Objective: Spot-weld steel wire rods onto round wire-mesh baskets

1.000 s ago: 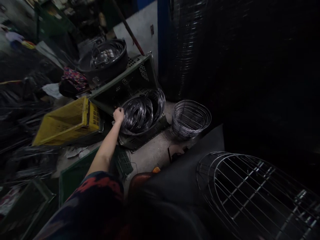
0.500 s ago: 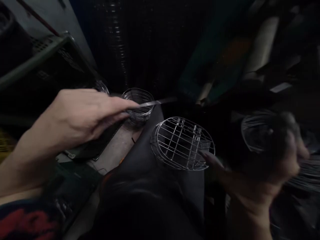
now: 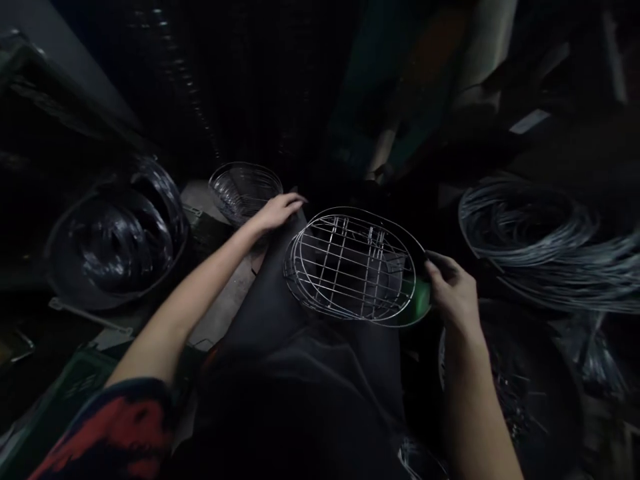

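A round wire rack [image 3: 345,267] of rings and crossbars lies over my dark-clad lap. My right hand [image 3: 454,287] pinches the right side of a thin wire ring [image 3: 407,230], which overlaps the top of the rack. Left of the rack, my left hand [image 3: 281,209] is closed, with the fingers together and pointing right. Something thin and dark may be at its fingertips, too small to make out. Right behind that hand, a stack of wire rings [image 3: 235,193] stands in a round, basket-like shape.
Coiled dark wire [image 3: 120,233] fills a round container on the left. At right lie large bundles of grey wire [image 3: 535,233], above a dark round tub [image 3: 545,380] with small scraps. A green object [image 3: 421,303] shows beneath the rack's right edge. A green crate [image 3: 80,380] sits lower left.
My right hand has come in from the right and brought a wire ring over the rack. My left hand has moved farther forward; the thin metal strip it pinched no longer shows clearly. The view has shifted.
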Demonstrator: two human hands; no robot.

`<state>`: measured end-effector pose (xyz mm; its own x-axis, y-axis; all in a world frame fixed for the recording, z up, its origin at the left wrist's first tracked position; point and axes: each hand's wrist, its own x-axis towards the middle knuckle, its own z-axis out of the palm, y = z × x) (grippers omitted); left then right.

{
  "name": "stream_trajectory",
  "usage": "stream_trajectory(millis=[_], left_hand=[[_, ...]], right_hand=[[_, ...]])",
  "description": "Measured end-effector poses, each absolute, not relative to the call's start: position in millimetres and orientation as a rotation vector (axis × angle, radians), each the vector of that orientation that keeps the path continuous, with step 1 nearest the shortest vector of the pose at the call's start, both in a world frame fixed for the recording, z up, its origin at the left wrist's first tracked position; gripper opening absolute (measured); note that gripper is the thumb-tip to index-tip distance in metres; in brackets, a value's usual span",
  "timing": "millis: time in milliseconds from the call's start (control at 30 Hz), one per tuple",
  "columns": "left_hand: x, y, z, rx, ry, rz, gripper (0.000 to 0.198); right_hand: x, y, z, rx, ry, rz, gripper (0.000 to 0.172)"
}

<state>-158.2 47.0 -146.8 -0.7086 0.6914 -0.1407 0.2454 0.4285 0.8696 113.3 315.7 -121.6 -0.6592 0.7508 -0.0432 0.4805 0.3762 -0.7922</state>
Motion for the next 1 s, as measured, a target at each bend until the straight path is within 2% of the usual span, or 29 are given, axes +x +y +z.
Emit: stream_trajectory(millis=[133,300,567,667,800,1000], left_hand=[[-117,18,-193,0.419,1.941,1.657,0.046],[-86,3,-195,0.185,1.805,1.844,0.052],[-70,6,-194,0.342,2.086,1.625,0.050],[-75,12,-196,0.330,2.138,1.538,0.054],[-86,17,-194,0.466,2.195,1.364,0.045],[-85,19,-189,0.576,2.152,1.290,0.052]], right_hand=[[111,315,-147,-1.044,-2.234,1.370,0.047],[114,309,-159,-1.118,-2.170,1.654,0.051],[115,315,-177,-1.224,-2.062,1.689,0.043],[119,313,-182,-1.258,-1.953,1.762,0.046],[125,311,-187,-1.258,-1.961,1.783,0.048],[130,309,-189,-1.271,-2.028,1.737,0.056]])
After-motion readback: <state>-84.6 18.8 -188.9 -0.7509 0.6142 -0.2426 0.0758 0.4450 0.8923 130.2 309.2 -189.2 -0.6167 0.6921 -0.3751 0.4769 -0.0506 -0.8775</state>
